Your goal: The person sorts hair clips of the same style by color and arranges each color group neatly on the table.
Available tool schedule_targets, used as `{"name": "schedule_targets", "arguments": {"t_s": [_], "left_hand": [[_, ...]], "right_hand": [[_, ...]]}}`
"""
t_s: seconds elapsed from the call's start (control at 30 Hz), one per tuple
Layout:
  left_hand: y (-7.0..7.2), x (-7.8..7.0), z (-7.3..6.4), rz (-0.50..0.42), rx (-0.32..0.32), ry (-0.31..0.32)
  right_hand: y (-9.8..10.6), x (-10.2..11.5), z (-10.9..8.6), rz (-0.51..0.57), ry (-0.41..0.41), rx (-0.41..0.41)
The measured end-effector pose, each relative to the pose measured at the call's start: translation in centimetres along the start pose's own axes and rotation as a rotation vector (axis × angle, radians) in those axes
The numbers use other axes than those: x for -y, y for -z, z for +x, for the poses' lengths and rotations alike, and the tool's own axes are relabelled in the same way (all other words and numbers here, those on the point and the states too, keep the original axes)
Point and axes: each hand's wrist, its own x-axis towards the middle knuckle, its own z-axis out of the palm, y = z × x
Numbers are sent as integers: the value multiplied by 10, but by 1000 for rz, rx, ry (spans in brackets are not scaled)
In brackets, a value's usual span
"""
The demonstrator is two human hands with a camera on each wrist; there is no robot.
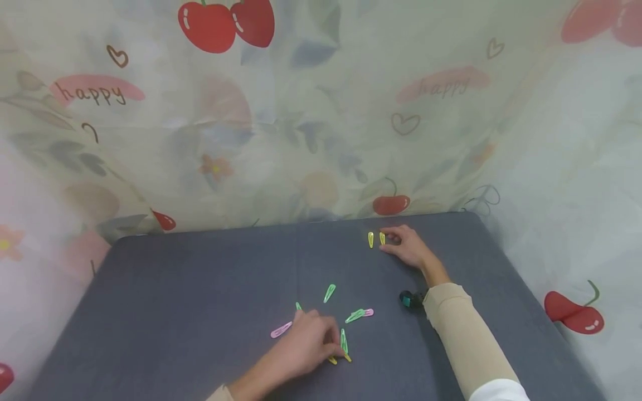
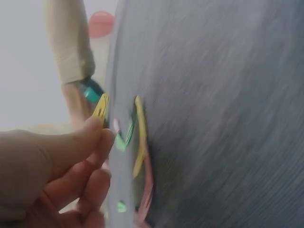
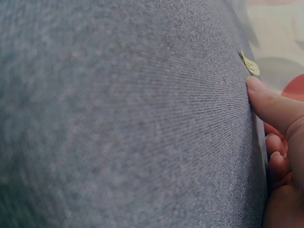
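Left hand (image 1: 311, 342): we pinch a yellow clip (image 2: 101, 105) between thumb and forefinger, at the near middle of the table (image 1: 200, 289), one end poking past the fingertips.
Right hand (image 1: 411, 248): our thumb and forefinger curl about the right far clip (image 1: 382, 238), one at each end; how hard they press, we cannot tell.
Clip feel: probably featherlight, stiff and smooth, so apt to skid or twist under a careless fingertip (hardly fragile, we would guess).
Clip hold: we judge a pinch across the long edges or at both ends safest, since so flat a thing gives little to lift by.
Far partner: the left far clip (image 1: 370, 239) stands just beside, roughly parallel, and could be nudged.
Near clutter: a green clip (image 1: 344, 341) lies close by the left fingers; another yellow clip (image 1: 332, 361) is partly covered by that hand.
Loose others: an upper green clip (image 1: 329, 293), a pink clip (image 1: 281, 329) and an overlapping green-and-pink pair (image 1: 357, 315) lie around.
Backdrop: a printed curtain (image 1: 281, 139) hangs behind the far edge.
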Motion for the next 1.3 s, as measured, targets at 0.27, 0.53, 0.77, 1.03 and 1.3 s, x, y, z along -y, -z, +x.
{"name": "schedule_targets", "arguments": {"t_s": [0.27, 0.53, 0.77, 1.03, 1.3], "left_hand": [[22, 10, 19, -149, 64, 3], [24, 19, 41, -282, 54, 113], [31, 39, 77, -142, -105, 36], [34, 45, 116, -281, -124, 147], [31, 47, 150, -449, -212, 277]], "right_hand": [[-3, -1, -4, 6, -11, -4], [-2, -2, -5, 14, -4, -3], [-1, -3, -5, 20, -13, -2], [-2, -2, -3, 15, 10, -14], [0, 0, -1, 21, 15, -15]]}}
